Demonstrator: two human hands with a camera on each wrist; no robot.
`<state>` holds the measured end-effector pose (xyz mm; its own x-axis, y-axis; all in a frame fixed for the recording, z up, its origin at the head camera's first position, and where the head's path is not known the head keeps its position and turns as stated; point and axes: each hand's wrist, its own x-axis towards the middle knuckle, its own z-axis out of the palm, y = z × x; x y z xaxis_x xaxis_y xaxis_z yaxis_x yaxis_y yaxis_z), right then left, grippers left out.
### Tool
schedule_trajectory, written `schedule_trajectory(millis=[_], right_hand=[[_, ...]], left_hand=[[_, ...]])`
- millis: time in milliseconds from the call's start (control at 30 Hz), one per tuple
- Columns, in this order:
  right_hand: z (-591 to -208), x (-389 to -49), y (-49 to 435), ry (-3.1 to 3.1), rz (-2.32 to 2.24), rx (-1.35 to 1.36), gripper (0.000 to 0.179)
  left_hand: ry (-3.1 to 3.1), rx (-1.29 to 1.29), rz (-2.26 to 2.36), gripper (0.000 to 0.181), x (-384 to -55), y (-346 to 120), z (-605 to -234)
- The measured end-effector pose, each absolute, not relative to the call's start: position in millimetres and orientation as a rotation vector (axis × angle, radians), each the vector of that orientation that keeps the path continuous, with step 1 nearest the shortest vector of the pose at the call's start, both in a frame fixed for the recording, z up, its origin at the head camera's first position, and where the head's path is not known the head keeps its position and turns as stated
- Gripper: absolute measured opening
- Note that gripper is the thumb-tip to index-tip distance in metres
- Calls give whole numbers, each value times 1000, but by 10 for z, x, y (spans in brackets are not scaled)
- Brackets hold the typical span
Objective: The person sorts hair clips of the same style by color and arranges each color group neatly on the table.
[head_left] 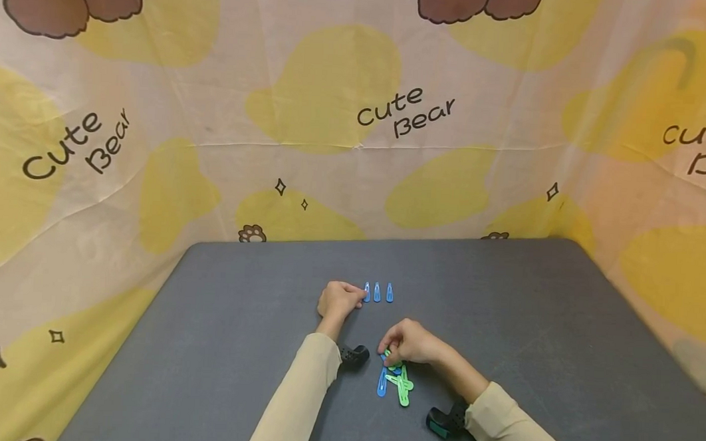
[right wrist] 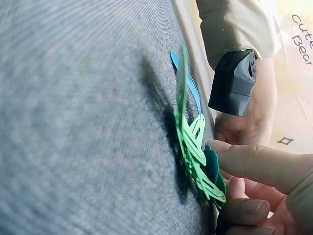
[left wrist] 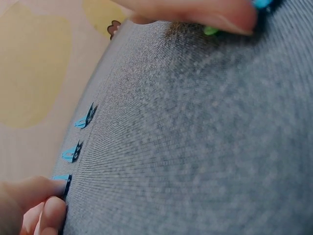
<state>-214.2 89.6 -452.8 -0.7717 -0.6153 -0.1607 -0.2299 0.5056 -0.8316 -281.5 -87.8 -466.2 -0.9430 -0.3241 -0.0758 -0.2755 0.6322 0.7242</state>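
Observation:
Three blue snap hair clips stand in a row on the table's far part. My left hand pinches the leftmost blue hair clip, its thumb partly covering the clip in the left wrist view. The middle blue clip and the right blue clip lie beside it, apart from each other. Nearer, my right hand is at a small pile of green hair clips and blue ones. Its thumb and fingers pinch a dark blue-green looking clip at the pile's edge. Another blue clip lies at the pile's left.
The grey table reaches back to a patterned cloth hung behind it. A black wrist device sits on the left wrist, and another black device on the right.

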Motion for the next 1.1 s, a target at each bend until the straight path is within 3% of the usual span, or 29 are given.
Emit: schedule_trajectory(millis=[1100], right_hand=[[-4489,-2125,958,2199,-1283,-652,12]], left_hand=[[-2767,485,-1226,20,-2793,-893,-4664]])
